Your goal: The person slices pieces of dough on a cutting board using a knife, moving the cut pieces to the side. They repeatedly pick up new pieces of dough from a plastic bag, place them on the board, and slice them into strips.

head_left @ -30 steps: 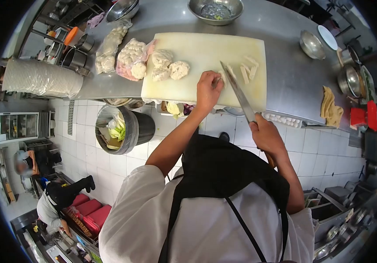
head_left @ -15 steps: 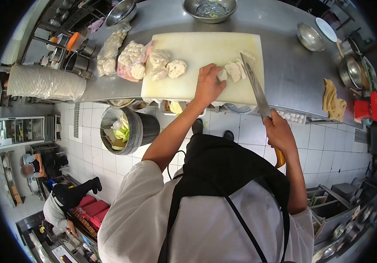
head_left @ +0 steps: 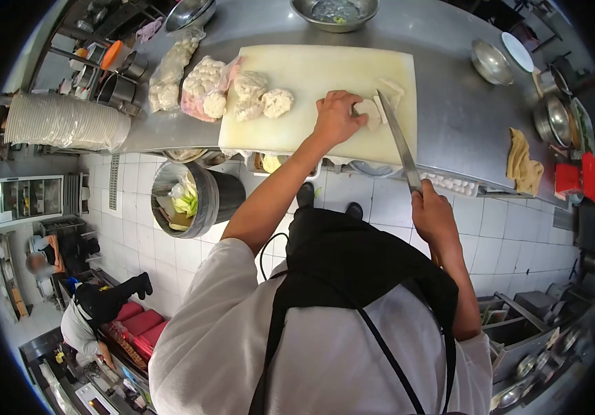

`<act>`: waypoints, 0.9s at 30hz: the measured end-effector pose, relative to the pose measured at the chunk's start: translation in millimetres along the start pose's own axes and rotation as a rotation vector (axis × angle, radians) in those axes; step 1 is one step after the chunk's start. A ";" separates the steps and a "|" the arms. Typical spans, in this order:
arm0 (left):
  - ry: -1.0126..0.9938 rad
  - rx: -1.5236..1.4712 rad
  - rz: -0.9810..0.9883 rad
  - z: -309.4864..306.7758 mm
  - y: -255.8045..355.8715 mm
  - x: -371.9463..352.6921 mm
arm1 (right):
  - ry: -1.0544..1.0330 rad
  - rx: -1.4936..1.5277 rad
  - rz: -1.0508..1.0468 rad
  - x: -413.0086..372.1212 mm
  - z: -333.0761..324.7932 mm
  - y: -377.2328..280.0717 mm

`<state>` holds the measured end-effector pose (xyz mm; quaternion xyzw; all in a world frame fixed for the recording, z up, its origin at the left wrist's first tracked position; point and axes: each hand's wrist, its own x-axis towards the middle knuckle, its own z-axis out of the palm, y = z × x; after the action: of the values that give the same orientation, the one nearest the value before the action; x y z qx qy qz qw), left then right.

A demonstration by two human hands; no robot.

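My right hand [head_left: 436, 216] is closed round the handle of a long knife [head_left: 398, 135], its blade angled away over the right part of the white cutting board [head_left: 297, 69]. Curled fingers of my left hand [head_left: 339, 119] press on a pale, lumpy piece of food [head_left: 368, 113] just left of the blade. Thin cut slices [head_left: 392, 90] lie on the board beyond and right of the knife tip. Towards the board's left side sit several whole pale lumps [head_left: 278, 103].
Plastic bags of similar lumps [head_left: 204, 84] lie left of the board. A metal bowl [head_left: 334, 26] stands beyond it, another bowl [head_left: 491, 62] at right, near a tan cloth [head_left: 526, 162]. Below the counter's edge is a lined bin [head_left: 204, 204]. A co-worker [head_left: 93, 311] is at lower left.
My left hand has shifted right and turned over the pale piece. The knife has come slightly left, its blade now right beside that piece.
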<state>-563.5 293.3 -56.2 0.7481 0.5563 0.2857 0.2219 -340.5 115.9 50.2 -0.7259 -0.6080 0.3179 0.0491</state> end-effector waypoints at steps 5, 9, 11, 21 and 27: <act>0.139 -0.144 0.049 10.6 -10.8 -5.0 | -0.010 -0.094 -0.050 -5.7 -0.1 -6.7; 0.196 -0.159 0.093 14.6 -13.3 -8.3 | -0.015 -0.151 -0.069 -2.9 -0.6 -8.6; 0.208 -0.158 0.109 13.8 -14.3 -8.6 | -0.017 -0.177 -0.063 -2.3 -3.0 -10.1; 0.273 -0.160 0.177 16.4 -17.9 -7.3 | -0.023 -0.264 -0.083 42.9 11.0 -9.4; 0.332 -0.318 0.140 14.2 -19.1 -9.8 | -0.065 -0.232 -0.087 23.0 -15.9 -33.3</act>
<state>-569.5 289.1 -80.8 0.6834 0.4797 0.5034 0.2223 -359.2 150.3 68.7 -0.6890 -0.6728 0.2663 -0.0409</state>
